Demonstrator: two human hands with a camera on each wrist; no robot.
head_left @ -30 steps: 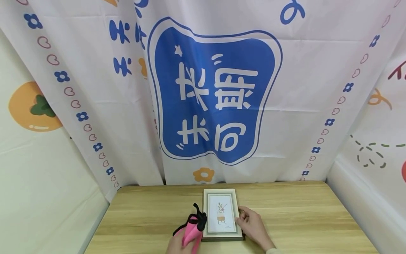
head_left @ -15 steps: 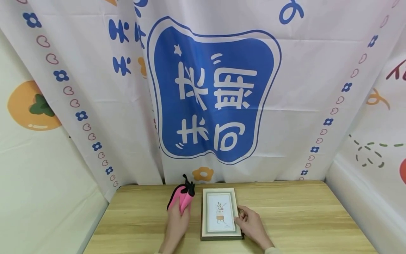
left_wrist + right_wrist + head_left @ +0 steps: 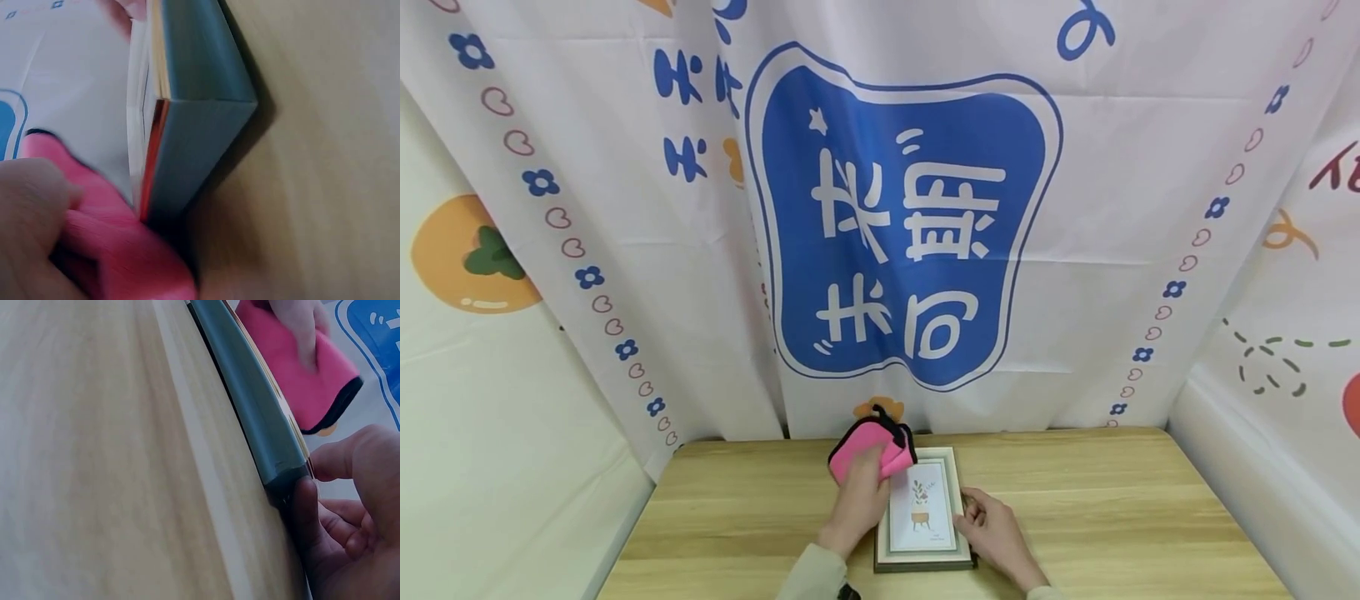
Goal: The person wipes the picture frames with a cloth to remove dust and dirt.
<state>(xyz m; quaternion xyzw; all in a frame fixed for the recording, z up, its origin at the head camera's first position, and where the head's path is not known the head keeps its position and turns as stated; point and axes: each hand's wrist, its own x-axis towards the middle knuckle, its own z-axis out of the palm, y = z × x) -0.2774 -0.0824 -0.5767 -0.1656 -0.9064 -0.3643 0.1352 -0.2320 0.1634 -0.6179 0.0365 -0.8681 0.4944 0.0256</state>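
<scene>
A picture frame [image 3: 922, 557] with a potted-plant print lies face up on the table, its pale border toward me. My left hand [image 3: 859, 502] grips a bunched pink cloth [image 3: 848, 450] with black edging at the frame's upper left corner, covering that corner. At the frame's right edge, my right hand [image 3: 997, 533] holds the side between thumb and fingers. The right wrist view shows the thumb and fingers on either side of the frame's blue-grey edge [image 3: 250, 394]. In the left wrist view the cloth [image 3: 144, 262] hangs beside the frame's thick corner.
The wood-grain table [image 3: 1112, 508] reaches back to a white printed curtain [image 3: 1097, 317] with a large blue patch. Pale printed fabric [image 3: 497, 400] also hangs at the left side, and more at the right.
My left hand has moved with the pink cloth, first away to the upper left of the frame, then right onto its upper left corner. The right hand stays at the frame's edge.
</scene>
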